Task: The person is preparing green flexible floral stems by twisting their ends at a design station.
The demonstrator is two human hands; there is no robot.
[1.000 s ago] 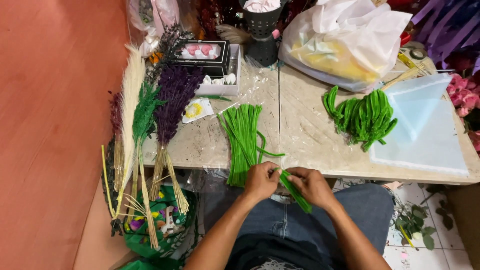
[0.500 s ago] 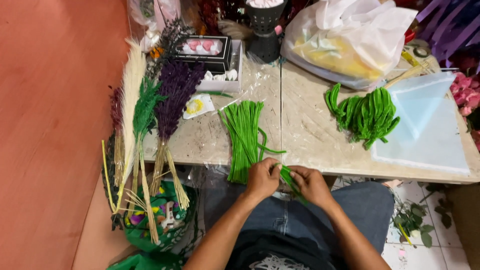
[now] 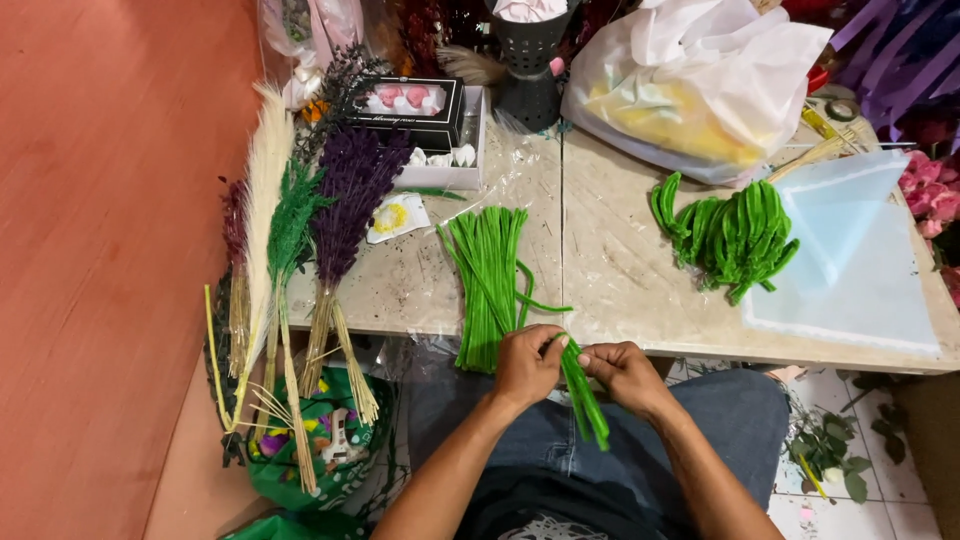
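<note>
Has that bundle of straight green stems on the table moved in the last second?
No. The straight green stems lie at the same spot beside the seam in the table.

white plastic bag (image 3: pixel 700 85) at desk (image 3: pixel 620 280) back, black basket (image 3: pixel 528 60), box of pink roses (image 3: pixel 410 105), blue sheet (image 3: pixel 850 260) right, dried purple, green, cream stems (image 3: pixel 300 230) left, orange wall (image 3: pixel 100 250)

Bright, even light; soft shadows, sharp focus, slight wide-angle bend at edges.

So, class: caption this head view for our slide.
Both hands bend a green pipe cleaner beside a straight bundle.
</note>
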